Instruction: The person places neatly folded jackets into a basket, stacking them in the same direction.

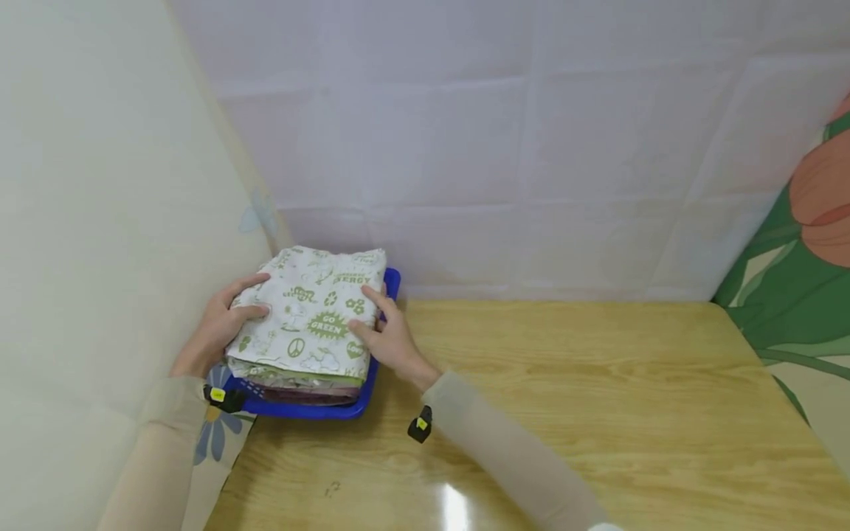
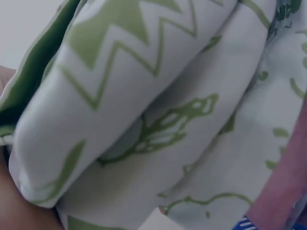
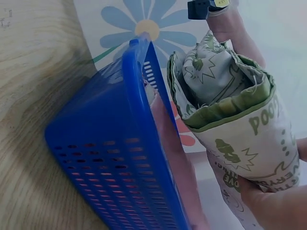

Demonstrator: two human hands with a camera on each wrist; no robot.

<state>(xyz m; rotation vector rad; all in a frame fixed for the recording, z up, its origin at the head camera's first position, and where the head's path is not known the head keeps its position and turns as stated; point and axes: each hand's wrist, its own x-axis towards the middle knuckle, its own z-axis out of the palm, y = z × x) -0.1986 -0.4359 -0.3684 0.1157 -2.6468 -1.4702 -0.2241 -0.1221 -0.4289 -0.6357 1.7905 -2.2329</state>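
A folded white cloth (image 1: 308, 306) with green print, including the words "GO GREEN", lies above a blue plastic basket (image 1: 319, 412) at the far left of the table. My left hand (image 1: 222, 321) holds its left side; my right hand (image 1: 393, 341) grips the right side, thumb and a finger on top. Some fingers are hidden behind the cloth. In the right wrist view the thick folded cloth (image 3: 240, 139), edged in green, stands beyond the basket wall (image 3: 100, 112). Dusky pink fabric (image 3: 172, 158) lies inside the basket. Layered folds of printed cloth (image 2: 158, 120) fill the left wrist view.
A pale sheet (image 1: 99, 221) hangs close beside the left hand, and a white backdrop (image 1: 465, 147) rises behind the basket. The wood-grain tabletop (image 1: 564, 383) extends to the right, toward a flower-patterned cloth (image 1: 783, 287).
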